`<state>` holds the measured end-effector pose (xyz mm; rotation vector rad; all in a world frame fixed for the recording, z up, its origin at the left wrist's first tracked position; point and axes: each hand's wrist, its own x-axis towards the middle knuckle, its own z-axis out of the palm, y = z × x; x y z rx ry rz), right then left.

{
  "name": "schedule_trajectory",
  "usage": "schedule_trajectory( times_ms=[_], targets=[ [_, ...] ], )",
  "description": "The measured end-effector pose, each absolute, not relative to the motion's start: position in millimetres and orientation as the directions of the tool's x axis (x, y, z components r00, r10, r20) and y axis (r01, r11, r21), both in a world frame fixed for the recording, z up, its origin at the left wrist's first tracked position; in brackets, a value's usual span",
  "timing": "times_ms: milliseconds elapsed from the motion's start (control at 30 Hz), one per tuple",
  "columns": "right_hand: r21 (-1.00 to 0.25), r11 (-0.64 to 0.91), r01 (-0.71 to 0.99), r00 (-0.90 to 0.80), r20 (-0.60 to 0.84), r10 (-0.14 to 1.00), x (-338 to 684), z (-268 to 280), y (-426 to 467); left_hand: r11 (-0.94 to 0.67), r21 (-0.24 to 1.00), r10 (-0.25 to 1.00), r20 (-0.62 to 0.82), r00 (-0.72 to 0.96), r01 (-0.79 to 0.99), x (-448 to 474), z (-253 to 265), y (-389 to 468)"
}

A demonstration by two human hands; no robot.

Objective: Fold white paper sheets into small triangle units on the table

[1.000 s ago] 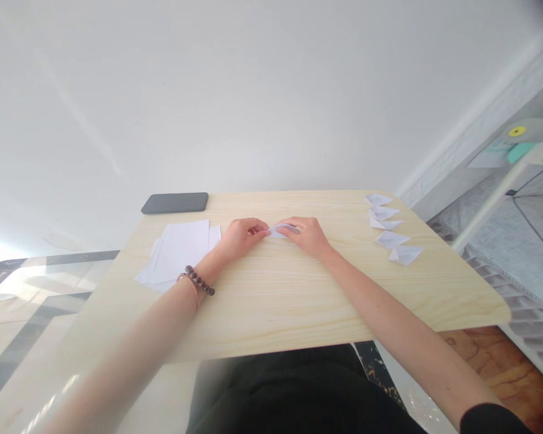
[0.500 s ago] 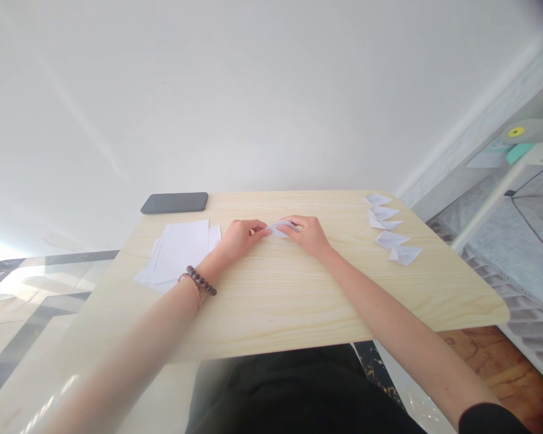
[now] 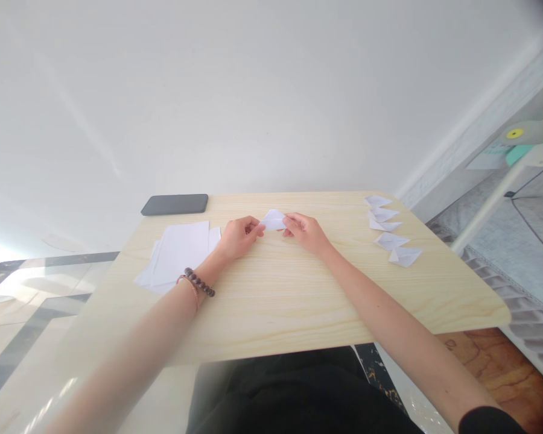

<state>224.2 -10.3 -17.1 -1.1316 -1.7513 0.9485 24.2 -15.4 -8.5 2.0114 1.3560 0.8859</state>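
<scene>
Between my two hands is a small folded white paper (image 3: 273, 220), held over the middle of the table (image 3: 280, 301). My left hand (image 3: 242, 236) pinches its left corner with thumb and fingers. On the opposite side, my right hand (image 3: 305, 232) grips the right end, thumb in front. The paper's near face shows, with a flattened peak at the top. Left of my left hand lies a stack of white paper sheets (image 3: 183, 250), slightly fanned. Several folded paper pieces (image 3: 390, 241) with pointed ends stand in a column at the table's right side.
A dark phone (image 3: 175, 205) lies at the table's back left corner. The white wall (image 3: 262, 108) rises directly behind the table. To the right, a pale metal pole (image 3: 489, 208) stands beyond the table's edge.
The folded paper has turned so its broad face and peak now show; before, it was bent and mostly covered by my fingers. My right thumb has shifted to the front of it.
</scene>
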Motion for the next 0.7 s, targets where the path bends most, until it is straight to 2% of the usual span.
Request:
schedule_trajectory(
  times_ms=[233, 367, 533, 700],
  targets=[
    [-0.842, 0.358, 0.404, -0.303, 0.246, 0.921, 227.4, -13.5, -10.5, -0.311, 0.78, 0.938, 0.161, 0.306, 0.542, 26.1, -3.4, -19.6],
    [-0.805, 0.39, 0.446, -0.318, 0.265, 0.91, 227.1, -12.9, -10.2, -0.315, 0.737, 0.939, 0.151, 0.309, 0.597, 27.6, 0.3, -20.4],
    [-0.845, 0.365, 0.391, -0.324, 0.244, 0.914, 227.6, -14.8, -10.7, -0.315, 0.73, 0.94, 0.152, 0.306, 0.606, 28.3, 1.3, -22.0],
    [-0.859, 0.357, 0.366, -0.38, 0.212, 0.9, 227.6, -12.7, -15.8, -0.342, 0.778, 0.906, 0.124, 0.406, 0.527, 27.6, 1.1, -26.2]
  ],
)
